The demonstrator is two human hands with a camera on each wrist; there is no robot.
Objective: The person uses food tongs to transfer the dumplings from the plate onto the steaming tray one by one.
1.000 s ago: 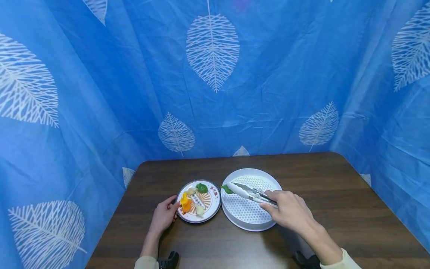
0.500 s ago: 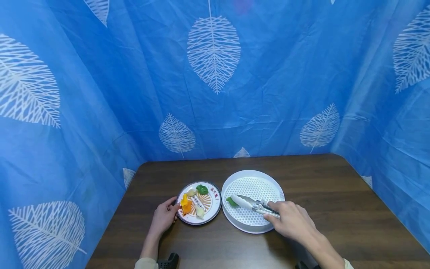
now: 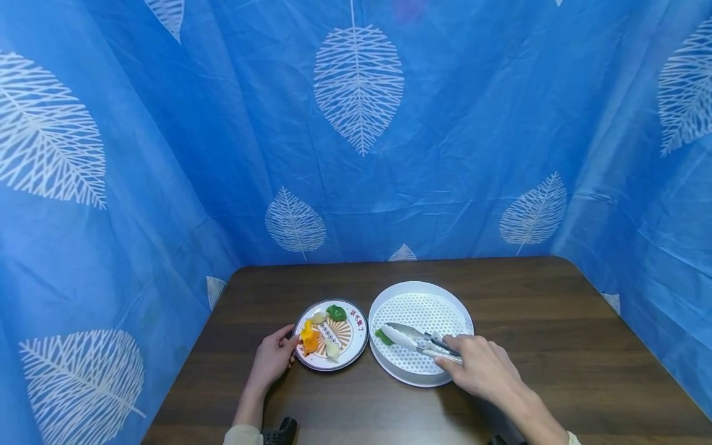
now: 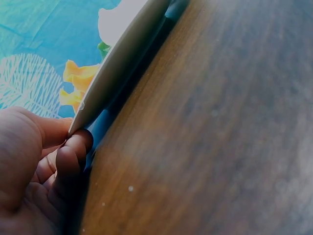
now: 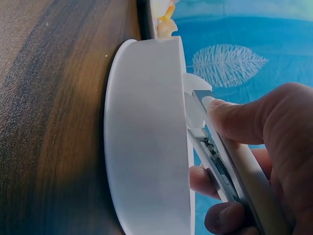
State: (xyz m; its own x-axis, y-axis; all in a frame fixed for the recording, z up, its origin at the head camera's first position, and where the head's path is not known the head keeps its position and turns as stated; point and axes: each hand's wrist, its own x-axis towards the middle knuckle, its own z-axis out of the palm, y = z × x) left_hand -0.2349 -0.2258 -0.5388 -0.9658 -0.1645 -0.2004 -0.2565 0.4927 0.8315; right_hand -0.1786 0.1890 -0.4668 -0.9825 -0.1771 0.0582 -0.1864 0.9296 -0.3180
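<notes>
Right fingers [image 5: 224, 218] hold the tongs [image 5: 242, 164] between them.

head view bright, pale glare on the table [image 3: 339, 411]; left wrist view dim, hazy

Brown wood-grain table [image 3: 517, 296] beneath a patterned plate [image 3: 353, 350] and white perforated tray [image 3: 425, 309].

A curtained booth is suggested: a wood-grain tabletop [image 3: 556, 346] is enclosed at back and both sides by blue leaf-printed cloth [image 3: 456, 136]; the wider room is hidden.
</notes>
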